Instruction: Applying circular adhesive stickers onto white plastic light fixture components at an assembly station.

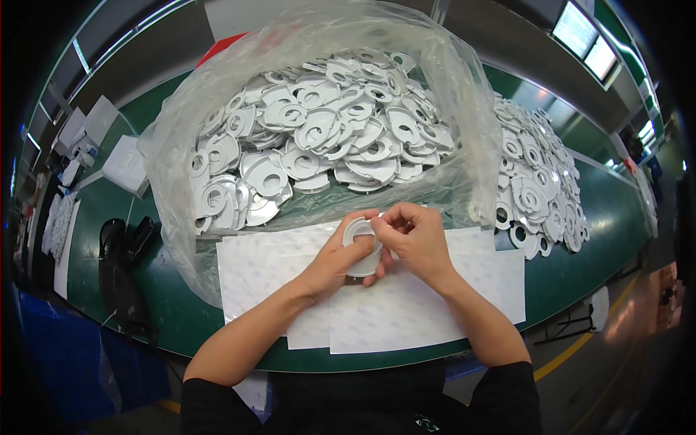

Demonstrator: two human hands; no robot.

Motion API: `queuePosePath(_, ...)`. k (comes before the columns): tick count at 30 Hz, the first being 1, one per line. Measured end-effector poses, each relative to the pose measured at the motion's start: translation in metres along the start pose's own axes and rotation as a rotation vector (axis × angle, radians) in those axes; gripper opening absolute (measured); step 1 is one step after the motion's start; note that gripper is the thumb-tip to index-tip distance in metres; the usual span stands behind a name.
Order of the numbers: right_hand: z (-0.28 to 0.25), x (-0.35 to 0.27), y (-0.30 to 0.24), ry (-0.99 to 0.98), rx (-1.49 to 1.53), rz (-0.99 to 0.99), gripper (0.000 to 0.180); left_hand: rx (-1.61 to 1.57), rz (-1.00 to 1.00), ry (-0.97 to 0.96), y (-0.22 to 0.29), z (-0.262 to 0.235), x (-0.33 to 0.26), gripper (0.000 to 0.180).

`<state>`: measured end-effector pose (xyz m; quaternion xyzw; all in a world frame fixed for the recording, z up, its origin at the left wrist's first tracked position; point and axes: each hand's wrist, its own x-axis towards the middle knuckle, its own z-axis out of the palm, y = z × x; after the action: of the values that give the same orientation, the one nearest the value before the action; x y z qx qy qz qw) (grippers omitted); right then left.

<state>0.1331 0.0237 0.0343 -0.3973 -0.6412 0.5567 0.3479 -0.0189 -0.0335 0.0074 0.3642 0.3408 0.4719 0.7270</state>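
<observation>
A white plastic plate with a round ring opening (367, 267) is held over the sheets, tilted toward me. My left hand (335, 259) is closed around it, thumb across its face and fingertips showing past its far side. At the plate's upper right edge, my right hand (421, 243) is closed in a pinch of thumb and forefinger. Whatever sits between those fingertips is too small to make out. Beneath both hands lie overlapping white sheets (428, 312) with faint bluish marks.
A large clear plastic bag (170, 138) full of similar white plates (308, 163) stands open beyond the sheets. More white plates (533, 196) are heaped at the right on the green table (580, 268). A black object (119, 268) and a white box-like item (125, 165) are at left.
</observation>
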Motion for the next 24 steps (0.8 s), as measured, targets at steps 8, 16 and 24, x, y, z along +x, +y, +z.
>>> queuePosePath(8, 0.008, -0.006, -0.007, 0.062, -0.093, 0.070, 0.030, -0.013, -0.052, -0.002, 0.002, -0.001, -0.001, 0.087)
queuePosePath(16, 0.004, -0.008, -0.011, 0.115, -0.707, -0.279, 0.043, 0.020, -0.089, 0.034, 0.007, 0.002, 0.001, 0.094)
queuePosePath(24, -0.013, -0.005, -0.009, -0.119, -0.441, -0.148, 0.021, -0.135, -0.137, -0.040, 0.009, -0.007, 0.000, 0.094)
